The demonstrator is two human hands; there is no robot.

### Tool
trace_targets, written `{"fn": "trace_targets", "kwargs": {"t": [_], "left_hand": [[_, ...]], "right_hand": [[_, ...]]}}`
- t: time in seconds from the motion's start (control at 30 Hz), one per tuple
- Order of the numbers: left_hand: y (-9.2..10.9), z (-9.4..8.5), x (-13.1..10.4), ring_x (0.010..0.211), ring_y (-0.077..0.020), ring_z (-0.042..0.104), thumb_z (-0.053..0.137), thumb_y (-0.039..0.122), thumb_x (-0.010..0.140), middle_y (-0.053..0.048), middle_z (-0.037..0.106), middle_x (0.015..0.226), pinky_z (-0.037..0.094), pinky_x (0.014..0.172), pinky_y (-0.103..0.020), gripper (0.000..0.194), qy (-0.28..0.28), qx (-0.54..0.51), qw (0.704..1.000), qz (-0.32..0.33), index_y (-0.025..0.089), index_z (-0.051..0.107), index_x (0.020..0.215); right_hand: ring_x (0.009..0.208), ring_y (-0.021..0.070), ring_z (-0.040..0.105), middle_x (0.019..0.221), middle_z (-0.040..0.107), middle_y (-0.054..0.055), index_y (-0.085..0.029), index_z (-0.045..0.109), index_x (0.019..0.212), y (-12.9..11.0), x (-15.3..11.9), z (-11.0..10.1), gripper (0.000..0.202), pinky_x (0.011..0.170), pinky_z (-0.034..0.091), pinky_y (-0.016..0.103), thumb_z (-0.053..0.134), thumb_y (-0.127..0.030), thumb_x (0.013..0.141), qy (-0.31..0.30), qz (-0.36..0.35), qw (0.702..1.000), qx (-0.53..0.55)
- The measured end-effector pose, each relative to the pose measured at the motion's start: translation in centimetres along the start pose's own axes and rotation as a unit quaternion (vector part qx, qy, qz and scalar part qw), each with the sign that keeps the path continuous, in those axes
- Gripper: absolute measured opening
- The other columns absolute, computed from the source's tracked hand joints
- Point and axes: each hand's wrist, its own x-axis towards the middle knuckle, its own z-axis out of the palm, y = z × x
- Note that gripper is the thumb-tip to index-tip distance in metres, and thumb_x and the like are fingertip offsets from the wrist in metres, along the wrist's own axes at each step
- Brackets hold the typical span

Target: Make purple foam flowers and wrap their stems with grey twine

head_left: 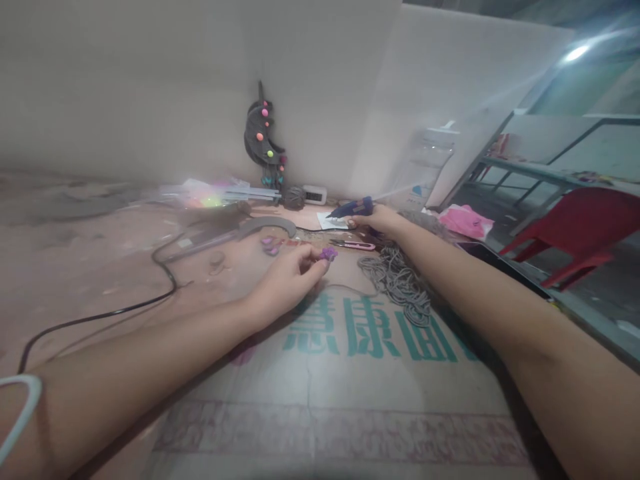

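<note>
A small purple flower-like piece [329, 254] is pinched between the thumb and fingers of my left hand [295, 273], over the middle of the table. Farther back, my right hand [377, 221] is closed around a dark blue glue gun [354, 208], its tip pointing left above a small white card [332, 221]. Between the hands lies a pink-handled cutter [357, 245]. Grey cord [400, 283] is heaped beneath my right forearm. Left of the cutter are a grey curved piece [267, 225] and several small purple pieces [271, 246].
A grey crescent decoration with coloured balls [260, 133] hangs at the back wall, above a grey yarn ball [295, 197] and a white digital clock [315, 195]. A black cable [125, 309] crosses the left side. A plastic bottle [430, 163], pink cloth [466, 221] and red chair [575, 230] are right.
</note>
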Motion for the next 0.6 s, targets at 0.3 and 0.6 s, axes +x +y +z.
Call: {"fn": "trace_targets", "kwargs": {"t": [0.3,0.6], "left_hand": [[0.0,0.0,0.0,0.057,-0.0114,0.053,0.053,0.034,0.094,0.004,0.054,0.062,0.039,0.055,-0.023,0.019,-0.005,-0.020,1.000,-0.006,0.018,0.052,0.085],[-0.2,0.2,-0.1,0.057,-0.0103,0.050,0.053,0.036,0.096,0.004,0.053,0.062,0.037,0.055,-0.023,0.022,-0.034,-0.038,0.999,0.015,0.018,0.052,0.085]], "right_hand": [[0.096,0.0296,0.068,0.104,0.076,0.014,-0.015,0.075,0.104,0.4,-2.1,-3.0,0.030,0.085,0.050,0.036,0.076,-0.032,0.078,-0.026,-0.048,0.990,-0.130],[0.092,0.0226,0.069,0.099,0.075,0.007,-0.019,0.071,0.097,-3.4,-12.7,-0.9,0.028,0.085,0.052,0.036,0.053,-0.040,0.092,-0.052,-0.192,0.972,0.122]]}}
